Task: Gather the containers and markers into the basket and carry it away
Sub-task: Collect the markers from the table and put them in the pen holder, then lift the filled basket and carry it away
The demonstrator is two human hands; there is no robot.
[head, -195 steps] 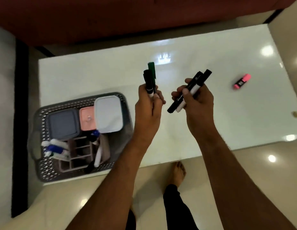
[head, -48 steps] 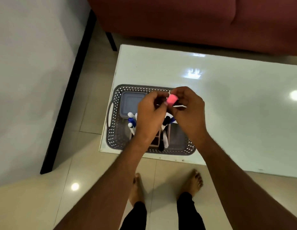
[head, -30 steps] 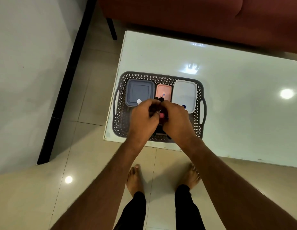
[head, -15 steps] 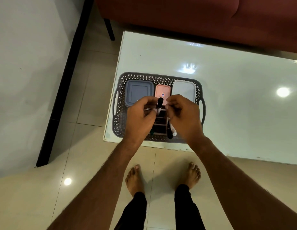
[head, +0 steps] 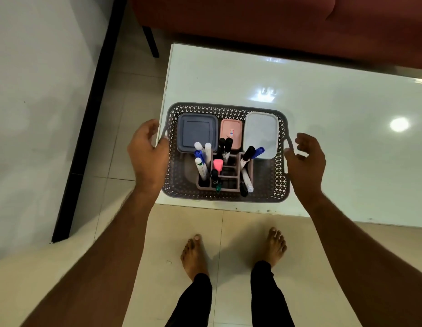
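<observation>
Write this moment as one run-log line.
stage: reaching for handles | basket: on table, packed | left hand: open, at handle | right hand: open, near handle | lift: not yet

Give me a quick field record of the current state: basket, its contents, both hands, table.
basket: grey perforated basket at the table's near left corner
containers: grey-lidded box, pink-lidded box, white-lidded box in a row along the far side
organiser: brown divided holder at the near side, markers and pink highlighter standing in it
left hand: open, at the left handle
right hand: open, at the right handle, not closed on it
table: white, glossy
</observation>
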